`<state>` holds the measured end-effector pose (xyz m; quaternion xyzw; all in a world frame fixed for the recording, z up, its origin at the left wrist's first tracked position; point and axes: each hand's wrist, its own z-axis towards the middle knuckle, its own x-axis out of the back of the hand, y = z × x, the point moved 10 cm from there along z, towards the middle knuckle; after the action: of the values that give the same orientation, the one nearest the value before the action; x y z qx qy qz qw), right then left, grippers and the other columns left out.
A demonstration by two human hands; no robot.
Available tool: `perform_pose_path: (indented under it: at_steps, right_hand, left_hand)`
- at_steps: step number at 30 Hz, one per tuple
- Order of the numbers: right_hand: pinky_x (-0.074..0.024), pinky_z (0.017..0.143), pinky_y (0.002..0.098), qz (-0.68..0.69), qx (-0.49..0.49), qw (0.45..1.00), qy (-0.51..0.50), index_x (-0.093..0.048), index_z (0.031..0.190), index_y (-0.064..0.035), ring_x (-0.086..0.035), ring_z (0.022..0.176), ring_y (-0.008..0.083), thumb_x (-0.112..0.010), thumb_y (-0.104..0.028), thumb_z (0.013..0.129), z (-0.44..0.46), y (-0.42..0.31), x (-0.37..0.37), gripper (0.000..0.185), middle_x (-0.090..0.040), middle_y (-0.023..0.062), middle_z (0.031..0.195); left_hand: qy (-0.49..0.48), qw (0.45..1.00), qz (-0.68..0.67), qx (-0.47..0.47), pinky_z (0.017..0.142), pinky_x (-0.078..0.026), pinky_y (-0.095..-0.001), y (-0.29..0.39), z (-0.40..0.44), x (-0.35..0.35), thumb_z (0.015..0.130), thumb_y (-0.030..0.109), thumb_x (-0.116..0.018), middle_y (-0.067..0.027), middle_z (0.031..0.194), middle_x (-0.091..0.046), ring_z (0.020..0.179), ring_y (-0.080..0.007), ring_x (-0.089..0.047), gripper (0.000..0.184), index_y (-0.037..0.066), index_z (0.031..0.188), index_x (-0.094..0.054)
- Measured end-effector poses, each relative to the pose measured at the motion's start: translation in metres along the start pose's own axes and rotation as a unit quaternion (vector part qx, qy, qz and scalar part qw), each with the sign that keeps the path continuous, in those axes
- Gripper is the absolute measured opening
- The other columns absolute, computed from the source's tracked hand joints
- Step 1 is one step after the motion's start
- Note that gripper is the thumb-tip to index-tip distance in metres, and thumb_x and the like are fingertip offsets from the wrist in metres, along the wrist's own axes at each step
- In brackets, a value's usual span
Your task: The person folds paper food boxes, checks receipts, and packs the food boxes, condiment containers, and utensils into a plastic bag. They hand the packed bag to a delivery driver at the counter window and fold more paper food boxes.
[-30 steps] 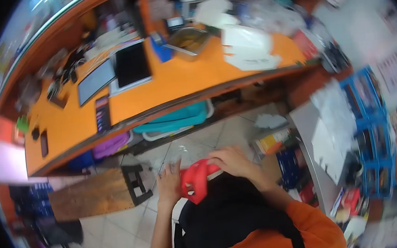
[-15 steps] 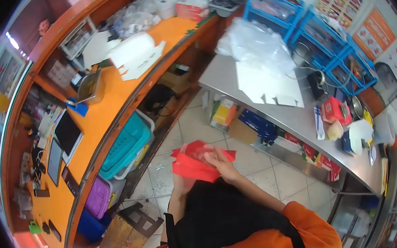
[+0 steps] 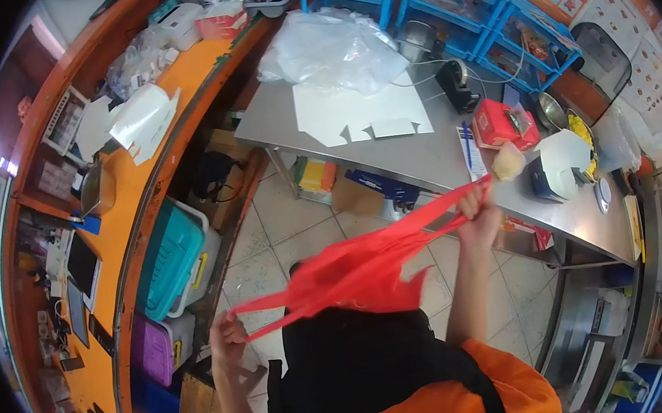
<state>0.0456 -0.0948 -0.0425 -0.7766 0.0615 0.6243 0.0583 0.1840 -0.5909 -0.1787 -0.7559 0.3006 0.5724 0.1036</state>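
A red carrier bag (image 3: 345, 273) is stretched out in front of my black apron (image 3: 363, 371), its handles pulled to both sides. Closed around the handle ends at the lower left is my left hand (image 3: 228, 333). My right hand (image 3: 479, 216), higher up and out to the right, grips the opposite handle near the steel table's edge. The bag's body sags between them, slightly blurred, and whether anything is inside cannot be seen.
To my right stands a steel table (image 3: 259, 122) with white card sheets (image 3: 362, 116), clear plastic bags (image 3: 332, 51) and a red box (image 3: 503, 124). An orange-topped counter (image 3: 133, 182) curves along my left, above a teal bin (image 3: 167, 262). Blue racks (image 3: 447, 4) rise behind.
The red bag has gone from bunched between both hands to spread wide by its handles. My hands have moved apart, left and right. The view has turned rightward.
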Motion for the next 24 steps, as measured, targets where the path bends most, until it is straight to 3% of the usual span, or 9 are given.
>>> perform_pose_path:
  at_steps: [2, 3, 4, 8, 11, 14, 18, 21, 24]
  right_hand:
    - [-0.0284, 0.041, 0.0222, -0.343, 0.078, 0.931, -0.1, -0.048, 0.083, -0.0112, -0.031, 0.047, 0.0062, -0.05, -0.016, 0.097, -0.021, -0.014, -0.061, 0.014, -0.035, -0.0045, 0.063]
    - [-0.0297, 0.039, 0.0224, -0.492, 0.084, 0.865, -0.059, -0.048, 0.086, -0.0109, -0.035, 0.046, 0.0058, -0.05, -0.017, 0.096, -0.034, 0.001, -0.058, 0.012, -0.04, -0.0036, 0.063]
    - [-0.0316, 0.041, 0.0213, -0.464, -0.012, 0.88, -0.101, -0.053, 0.094, -0.0095, -0.04, 0.047, 0.0054, -0.054, -0.015, 0.095, -0.055, 0.042, -0.07, 0.006, -0.046, -0.0033, 0.064]
    - [-0.0472, 0.088, 0.033, -0.541, -0.298, 0.656, -0.433, -0.051, 0.124, -0.0039, -0.053, 0.111, 0.0185, -0.083, -0.017, 0.074, -0.16, 0.15, -0.149, 0.061, -0.051, 0.0052, 0.122]
    - [-0.0452, 0.09, 0.035, -0.623, -0.196, 0.641, -0.403, -0.051, 0.124, -0.0041, -0.053, 0.11, 0.0223, -0.09, -0.025, 0.064, -0.153, 0.095, -0.181, 0.074, -0.05, 0.009, 0.123]
    - [-0.0445, 0.084, 0.0408, -0.899, 0.3, 0.318, 0.029, -0.053, 0.12, -0.0062, -0.054, 0.092, 0.0295, -0.09, -0.032, 0.057, -0.123, -0.036, -0.193, 0.077, -0.053, 0.0126, 0.103]
    - [-0.0486, 0.076, 0.0391, -0.948, 0.272, 0.121, 0.11, -0.052, 0.123, -0.0061, -0.057, 0.093, 0.0271, -0.076, -0.025, 0.077, -0.07, -0.094, -0.053, 0.056, -0.055, 0.0108, 0.107]
    - [-0.0446, 0.097, 0.0431, -0.558, -0.047, 0.821, 0.111, -0.039, 0.143, -0.0091, -0.052, 0.116, 0.0224, -0.056, -0.038, 0.095, -0.059, -0.051, 0.076, 0.058, -0.053, 0.0069, 0.133]
    - [-0.0487, 0.093, 0.0416, -0.43, 0.032, 0.897, 0.097, -0.039, 0.142, -0.0094, -0.056, 0.111, 0.0253, -0.057, -0.036, 0.094, -0.053, -0.01, -0.007, 0.058, -0.054, 0.0081, 0.131]
  left_hand:
    - [0.234, 0.879, 0.405, -0.092, 0.077, -0.045, -0.029, 0.004, 0.02, 0.021, 0.095, 0.042, -0.055, -0.0138, 0.102, -0.054, 0.093, -0.0197, -0.054, 0.047, 0.004, 0.122, -0.046]
    - [0.408, 0.548, 0.708, -0.179, 0.1, -0.044, -0.0393, 0.02, 0.013, -0.005, 0.09, 0.044, -0.061, -0.0261, 0.132, -0.048, 0.124, -0.0329, -0.05, 0.073, 0.001, 0.143, -0.034]
    - [0.303, 0.546, 0.749, -0.221, 0.118, -0.007, -0.0424, 0.006, 0.051, -0.097, 0.08, 0.05, -0.071, -0.0261, 0.156, -0.008, 0.146, -0.0396, -0.004, 0.111, -0.002, 0.151, -0.004]
    - [0.0, 0.369, 0.868, -0.333, 0.114, -0.024, -0.042, -0.101, 0.172, -0.327, 0.081, 0.032, -0.071, -0.0242, 0.147, -0.035, 0.139, -0.0372, -0.031, 0.076, 0.009, 0.145, -0.037]
    - [-0.203, 0.438, 0.828, -0.287, 0.104, -0.038, -0.04, -0.09, 0.248, -0.336, 0.082, 0.02, -0.067, -0.0222, 0.124, -0.058, 0.121, -0.0295, -0.053, 0.046, 0.01, 0.126, -0.059]
    - [-0.063, 0.878, 0.471, 0.054, 0.086, -0.05, -0.0311, -0.1, 0.237, -0.294, 0.08, 0.008, -0.062, -0.0131, 0.114, -0.066, 0.103, -0.0188, -0.062, 0.03, -0.001, 0.109, -0.064]
    - [-0.006, 0.948, 0.288, 0.134, 0.094, -0.046, -0.0311, -0.104, 0.193, -0.21, 0.089, 0.016, -0.054, -0.0124, 0.119, -0.061, 0.108, -0.0193, -0.059, 0.044, -0.002, 0.129, -0.048]
    - [-0.043, 0.938, 0.343, -0.015, 0.104, -0.04, -0.0364, -0.084, 0.211, -0.291, 0.092, 0.024, -0.052, -0.0102, 0.131, -0.055, 0.12, -0.0235, -0.054, 0.049, 0.003, 0.136, -0.045]
    - [-0.016, 0.739, 0.646, -0.19, 0.103, -0.041, -0.0368, -0.056, 0.251, -0.301, 0.095, 0.031, -0.05, -0.01, 0.131, -0.054, 0.118, -0.0229, -0.054, 0.05, 0.004, 0.136, -0.045]
